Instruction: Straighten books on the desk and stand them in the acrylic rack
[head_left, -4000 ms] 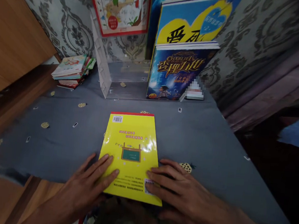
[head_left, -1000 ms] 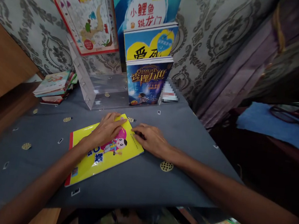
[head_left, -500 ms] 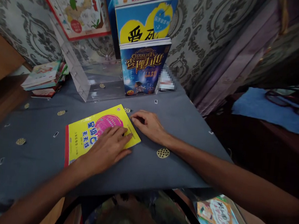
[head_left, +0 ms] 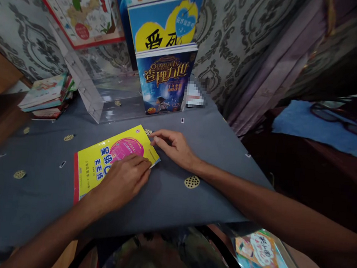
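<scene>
A yellow book [head_left: 107, 157] with a pink circle on its cover lies slanted on the grey tablecloth [head_left: 176, 196]. My left hand [head_left: 122, 181] rests on its near right corner, with bent fingers closed on the edge, which looks slightly raised. My right hand [head_left: 174, 147] is at the book's far right corner, and its curled fingertips pinch the edge there.
A clear acrylic stand [head_left: 106, 98] at the back holds an upright dark blue book [head_left: 164, 80] and a blue and yellow book [head_left: 163, 22]. A stack of books [head_left: 46, 95] lies far left. A curtain [head_left: 265, 66] hangs right. More books [head_left: 258, 253] lie below the table edge.
The book was flipped from back cover to front cover and turned slantwise. In the last half second my left hand slid to the near right corner and the book shifted slightly left.
</scene>
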Demonstrator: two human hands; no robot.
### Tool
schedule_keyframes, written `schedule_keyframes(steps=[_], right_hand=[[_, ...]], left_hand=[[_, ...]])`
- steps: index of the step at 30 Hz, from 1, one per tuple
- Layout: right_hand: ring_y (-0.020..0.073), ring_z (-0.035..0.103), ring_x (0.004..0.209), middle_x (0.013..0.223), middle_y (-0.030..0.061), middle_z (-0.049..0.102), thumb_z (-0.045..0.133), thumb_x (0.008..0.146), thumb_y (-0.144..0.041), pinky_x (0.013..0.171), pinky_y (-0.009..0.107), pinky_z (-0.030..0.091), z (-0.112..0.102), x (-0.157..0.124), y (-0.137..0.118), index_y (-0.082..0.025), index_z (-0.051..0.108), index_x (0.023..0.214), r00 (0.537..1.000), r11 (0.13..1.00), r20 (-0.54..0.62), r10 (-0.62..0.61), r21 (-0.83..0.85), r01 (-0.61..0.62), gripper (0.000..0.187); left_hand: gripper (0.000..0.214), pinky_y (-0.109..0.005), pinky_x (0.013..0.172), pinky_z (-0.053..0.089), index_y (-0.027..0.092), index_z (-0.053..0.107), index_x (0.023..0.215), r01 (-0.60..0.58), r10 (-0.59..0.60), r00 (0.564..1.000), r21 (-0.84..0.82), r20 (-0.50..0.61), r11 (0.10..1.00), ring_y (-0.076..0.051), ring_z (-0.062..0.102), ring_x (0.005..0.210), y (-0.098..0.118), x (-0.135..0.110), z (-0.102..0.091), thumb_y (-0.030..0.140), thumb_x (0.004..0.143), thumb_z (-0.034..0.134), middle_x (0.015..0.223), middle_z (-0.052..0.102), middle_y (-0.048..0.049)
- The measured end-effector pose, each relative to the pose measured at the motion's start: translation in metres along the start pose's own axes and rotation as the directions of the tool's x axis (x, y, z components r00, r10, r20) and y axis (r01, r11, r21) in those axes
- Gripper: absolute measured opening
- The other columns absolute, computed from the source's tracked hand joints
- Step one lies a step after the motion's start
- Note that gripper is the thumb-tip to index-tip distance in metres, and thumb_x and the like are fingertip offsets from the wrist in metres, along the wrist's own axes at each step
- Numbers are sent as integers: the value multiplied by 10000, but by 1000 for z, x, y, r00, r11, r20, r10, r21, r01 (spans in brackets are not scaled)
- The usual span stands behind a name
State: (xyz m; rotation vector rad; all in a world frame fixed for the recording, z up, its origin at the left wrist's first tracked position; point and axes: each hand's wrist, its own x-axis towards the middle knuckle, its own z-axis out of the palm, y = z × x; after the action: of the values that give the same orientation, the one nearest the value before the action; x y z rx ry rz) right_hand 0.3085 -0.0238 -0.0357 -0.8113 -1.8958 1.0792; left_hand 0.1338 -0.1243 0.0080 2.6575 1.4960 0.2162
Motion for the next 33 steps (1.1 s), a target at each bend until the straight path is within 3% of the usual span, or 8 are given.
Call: schedule_keyframes(steps=[4, 14, 19, 24, 28, 33], right_hand=[[175, 705, 833, 845, 49, 771, 492, 954, -325, 789, 306, 521, -2, 1, -1, -150, 724, 1059, 1000, 998, 7, 0, 66, 0, 309], [164, 696, 838, 835, 35, 764, 484, 977, -307, 840, 311, 521, -2, 0, -5, -157, 726, 1011, 1000, 1000, 27, 10, 23, -10, 287], [184, 682, 923, 968, 74, 753, 474, 985, -295, 859, 328, 517, 0, -3, -2, -160, 713, 1064, 991, 988, 102, -87, -115, 99, 285], [254, 591, 1162, 1178, 127, 708, 493, 975, -241, 1033, 449, 448, 4, -6, 7, -143, 670, 1202, 941, 903, 291, -171, -335, 268, 304], [295, 480, 1351, 1390, 152, 611, 499, 989, -279, 1106, 526, 381, 8, -1, 9, -170, 609, 1313, 938, 860, 332, -102, -444, 251, 359], [311, 419, 1414, 1467, 189, 539, 514, 986, -256, 1133, 516, 350, 15, 18, -2, -132, 565, 1346, 915, 782, 404, 9, -573, 245, 384]], left_hand=[[300, -395, 814, 574, 172, 698, 938, 37, -38, 999, -87, -11, 995, -222, 687, 908, -3, 1, -2, 218, 1007, 410, 1010, 736, -82], [322, -393, 817, 567, 185, 709, 911, 50, -53, 998, -112, -26, 993, -219, 675, 916, -2, 0, -1, 221, 999, 401, 1002, 729, -78], [260, -384, 855, 555, 187, 708, 991, 19, -19, 1000, -121, 3, 992, -226, 665, 995, -4, -3, 2, 254, 1000, 457, 1080, 718, -80], [259, -417, 988, 503, 190, 680, 1115, 20, -22, 999, -85, -29, 996, -233, 626, 1110, -37, -5, 4, 317, 1007, 483, 1188, 694, -88], [412, -508, 1013, 466, 186, 584, 1327, 229, -228, 974, 49, -8, 972, -311, 550, 1233, -79, -8, 3, 403, 985, 511, 1359, 597, -137], [467, -442, 947, 480, 226, 550, 1373, 356, -357, 932, 22, 63, 934, -289, 575, 1166, -105, -13, -6, 477, 992, 453, 1320, 597, -113]])
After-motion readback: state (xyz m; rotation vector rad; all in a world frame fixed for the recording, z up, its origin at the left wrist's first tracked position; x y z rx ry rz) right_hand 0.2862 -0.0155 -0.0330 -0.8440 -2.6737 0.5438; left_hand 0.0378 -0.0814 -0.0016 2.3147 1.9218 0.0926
